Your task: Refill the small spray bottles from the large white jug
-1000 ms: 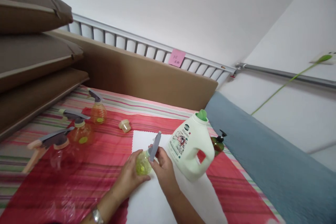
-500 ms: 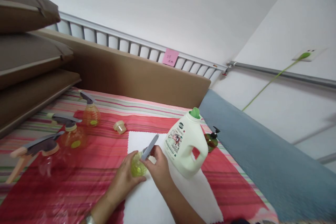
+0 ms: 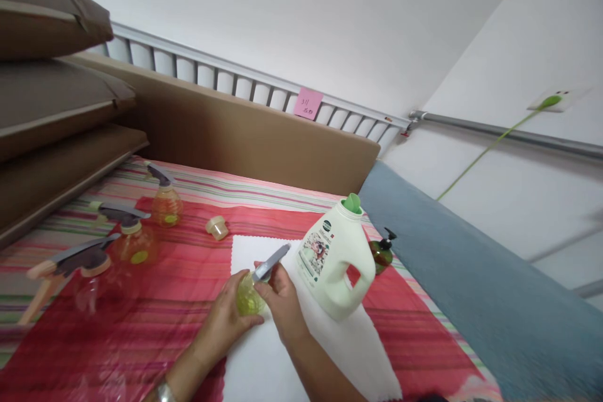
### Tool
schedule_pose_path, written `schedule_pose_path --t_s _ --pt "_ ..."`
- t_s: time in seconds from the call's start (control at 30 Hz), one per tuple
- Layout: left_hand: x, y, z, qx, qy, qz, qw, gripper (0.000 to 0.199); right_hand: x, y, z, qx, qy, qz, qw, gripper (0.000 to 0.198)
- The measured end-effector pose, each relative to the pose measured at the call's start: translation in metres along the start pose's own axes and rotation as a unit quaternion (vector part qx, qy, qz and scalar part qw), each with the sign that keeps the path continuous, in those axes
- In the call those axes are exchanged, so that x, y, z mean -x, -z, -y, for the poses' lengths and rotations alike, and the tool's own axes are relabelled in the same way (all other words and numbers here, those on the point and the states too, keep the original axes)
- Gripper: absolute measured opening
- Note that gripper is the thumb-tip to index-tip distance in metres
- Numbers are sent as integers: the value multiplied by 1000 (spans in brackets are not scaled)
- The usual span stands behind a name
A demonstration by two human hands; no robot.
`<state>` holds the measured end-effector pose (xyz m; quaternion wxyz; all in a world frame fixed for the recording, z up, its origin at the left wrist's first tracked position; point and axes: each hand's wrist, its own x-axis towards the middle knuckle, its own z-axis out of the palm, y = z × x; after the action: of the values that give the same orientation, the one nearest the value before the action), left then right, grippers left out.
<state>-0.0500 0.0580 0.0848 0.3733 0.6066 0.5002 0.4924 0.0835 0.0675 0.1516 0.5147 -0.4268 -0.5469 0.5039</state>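
Observation:
A small round spray bottle [image 3: 249,296] with yellow-green liquid in it stands on a white cloth [image 3: 264,364]. My left hand [image 3: 230,308] is wrapped round its body from the left. At its neck, the fingers of my right hand [image 3: 280,292] are closed round the grey spray head [image 3: 272,262], whose long part points up and right. My fingers hide the joint between head and neck. Just right of my hands stands a large pale green detergent jug [image 3: 336,260] with no cap on its mouth and a green spout inside.
Several spray bottles stand at left, among them a clear one [image 3: 97,289] and an orange one [image 3: 134,245]. A beige cap [image 3: 217,227] lies behind the cloth. A dark green pump bottle [image 3: 381,253] is behind the jug. Brown boards [image 3: 226,132] border the back.
The spray head has turned slightly in my right hand's fingers. My left hand keeps its hold on the bottle. The whole view has shifted a little.

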Motion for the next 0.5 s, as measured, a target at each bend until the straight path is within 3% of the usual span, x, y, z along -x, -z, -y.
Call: schedule_pose_path --t_s 0.17,0.3,0.5 --pt "-1 0 -1 1 -1 -6 1000 75 4 3 1 -10 15 32 999 42" --pt "-1 -1 1 2 6 -14 1000 77 0 -3 -3 -24 11 -3 1000 34" --pt "-1 -2 7 8 -16 -17 1000 76 3 -9 -9 -22 27 -9 999 44"
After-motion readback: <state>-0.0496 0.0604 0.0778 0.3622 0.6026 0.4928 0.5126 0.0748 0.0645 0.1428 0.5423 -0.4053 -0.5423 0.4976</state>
